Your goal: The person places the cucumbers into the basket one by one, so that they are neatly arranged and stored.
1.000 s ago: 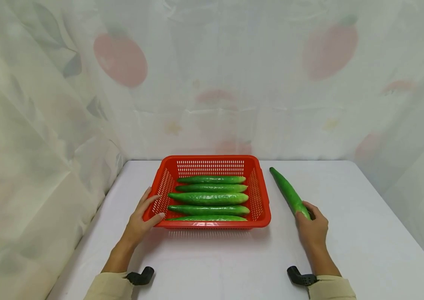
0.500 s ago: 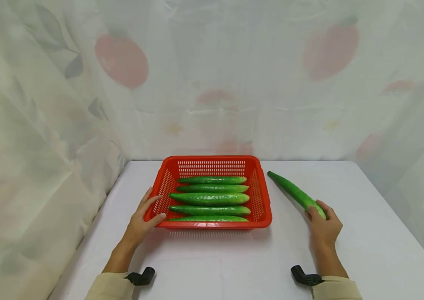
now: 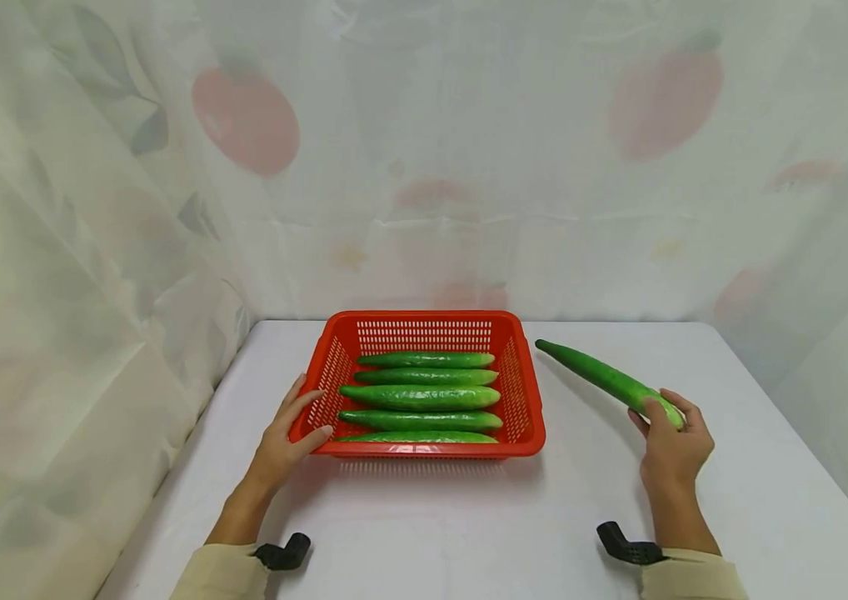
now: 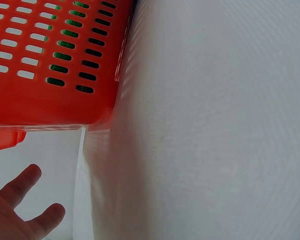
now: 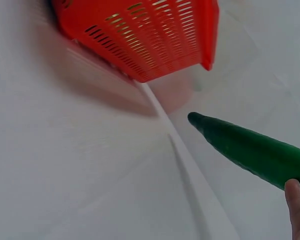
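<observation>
In the head view, my right hand [image 3: 675, 446] pinches a long green cucumber [image 3: 604, 375] near its pale end. The cucumber slants to the far left, its dark tip close beside the right wall of a red perforated basket [image 3: 424, 449]. In the right wrist view, a thumb lies against the held cucumber [image 5: 250, 150], and most of the hand is out of frame. My left hand [image 3: 281, 446] rests at the basket's left rim near its front corner, fingers spread. The left wrist view has fingers [image 4: 22, 185] stretched out below the basket wall. Several cucumbers [image 3: 424, 397] lie crosswise in the basket, roughly parallel.
A white-covered table [image 3: 439, 525] carries the basket. A pale curtain [image 3: 424, 167] with faded red fruit prints hangs behind the table, and more sheeting [image 3: 72, 333] closes in the left side. Each wrist wears a black camera mount.
My right hand has moved to the right with the pale end of the cucumber, swinging the cucumber closer to crosswise. The left hand and the basket have stayed in place.
</observation>
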`<state>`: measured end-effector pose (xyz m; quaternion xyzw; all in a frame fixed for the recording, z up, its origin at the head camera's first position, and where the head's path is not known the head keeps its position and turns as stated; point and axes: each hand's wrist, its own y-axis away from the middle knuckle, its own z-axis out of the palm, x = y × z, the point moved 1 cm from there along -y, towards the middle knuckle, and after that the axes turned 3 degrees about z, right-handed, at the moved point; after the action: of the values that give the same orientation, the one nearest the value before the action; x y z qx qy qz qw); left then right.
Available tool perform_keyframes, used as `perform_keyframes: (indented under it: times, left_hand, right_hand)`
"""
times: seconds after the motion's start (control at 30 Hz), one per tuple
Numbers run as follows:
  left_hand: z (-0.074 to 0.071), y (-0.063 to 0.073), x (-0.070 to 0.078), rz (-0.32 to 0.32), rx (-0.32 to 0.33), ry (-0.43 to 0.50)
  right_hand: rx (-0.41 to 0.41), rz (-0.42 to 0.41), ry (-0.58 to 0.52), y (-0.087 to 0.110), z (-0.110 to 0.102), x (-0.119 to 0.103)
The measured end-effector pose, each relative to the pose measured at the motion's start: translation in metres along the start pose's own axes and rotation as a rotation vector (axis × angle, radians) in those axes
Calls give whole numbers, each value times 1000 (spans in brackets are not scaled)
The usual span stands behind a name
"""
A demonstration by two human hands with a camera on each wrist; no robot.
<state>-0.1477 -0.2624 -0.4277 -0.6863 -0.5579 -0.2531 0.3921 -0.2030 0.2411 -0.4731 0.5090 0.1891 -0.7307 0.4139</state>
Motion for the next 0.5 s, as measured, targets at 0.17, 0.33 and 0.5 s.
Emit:
perform_keyframes:
  times: [0.17, 0.33, 0.5]
  left_hand:
    - [0, 0, 1, -1, 1, 0]
    - [0, 0, 1, -5, 0, 1]
    - [0, 0, 1, -5, 0, 1]
  right_hand:
    - [0, -24, -30, 0, 4, -16]
    - [6, -34, -31, 1, 9, -28]
    - [13, -48, -40, 1, 13, -36]
